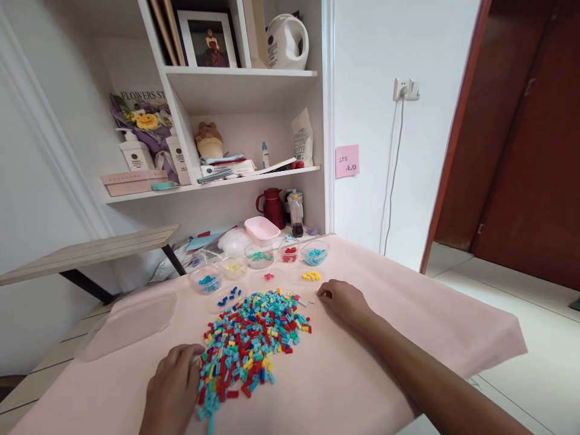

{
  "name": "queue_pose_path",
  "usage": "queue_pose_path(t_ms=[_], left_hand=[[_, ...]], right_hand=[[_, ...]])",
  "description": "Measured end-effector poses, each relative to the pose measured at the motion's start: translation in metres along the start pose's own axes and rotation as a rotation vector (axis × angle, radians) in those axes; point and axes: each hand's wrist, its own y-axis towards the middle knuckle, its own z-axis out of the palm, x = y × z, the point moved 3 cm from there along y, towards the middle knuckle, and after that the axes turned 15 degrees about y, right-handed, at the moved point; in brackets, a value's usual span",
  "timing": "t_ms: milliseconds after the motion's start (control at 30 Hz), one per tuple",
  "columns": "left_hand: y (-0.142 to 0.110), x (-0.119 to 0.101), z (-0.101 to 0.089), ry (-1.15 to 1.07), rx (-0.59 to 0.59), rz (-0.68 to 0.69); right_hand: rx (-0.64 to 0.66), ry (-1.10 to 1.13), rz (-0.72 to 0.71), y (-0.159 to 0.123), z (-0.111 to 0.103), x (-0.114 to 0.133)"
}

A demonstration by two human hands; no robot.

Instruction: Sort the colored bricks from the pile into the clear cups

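Note:
A broad heap of small plastic building bricks (256, 329) in red, light blue, yellow, green and dark blue covers the middle of the pink-covered table (357, 374). My left hand (174, 383) rests at the heap's near left edge, fingers curled; whatever may be inside them is hidden. Beyond the heap's right side, my right hand (345, 300) lies low over the cloth with its fingers bent into a pinch. Its fingertips are close to a few small pale pieces (311, 301), and I cannot make out whether they hold one.
Clear tubs with sorted bricks stand behind the heap: blue (207, 283), green (260, 256), red (289, 252), light blue (315, 256). Yellow bricks (312, 276) lie nearer. A clear lid (131, 326) is at left, a pink basin (263, 229) and red jug (273, 207) at the back.

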Motion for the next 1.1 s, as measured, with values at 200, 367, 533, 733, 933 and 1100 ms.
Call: queue_pose_path(t_ms=[200,367,533,733,933,1100], left_hand=[[-0.001,0.0,0.0,-0.001,-0.026,-0.009],[0.002,0.003,0.004,0.004,-0.042,0.018],[0.001,0.002,0.003,0.008,-0.036,0.005],[-0.002,-0.003,-0.002,-0.008,-0.055,0.009],[-0.003,-0.001,-0.001,-0.017,-0.047,0.014],[-0.002,-0.001,0.0,-0.018,-0.06,0.016]], right_hand=[[0.102,0.055,-0.129,0.0,0.008,0.011],[0.102,0.132,-0.241,0.0,0.012,0.016],[0.078,0.042,-0.277,0.0,0.02,0.019],[0.125,0.015,-0.294,-0.001,0.026,0.02],[0.092,0.041,-0.281,-0.001,0.025,0.017],[0.139,0.03,-0.3,-0.002,0.025,0.019]])
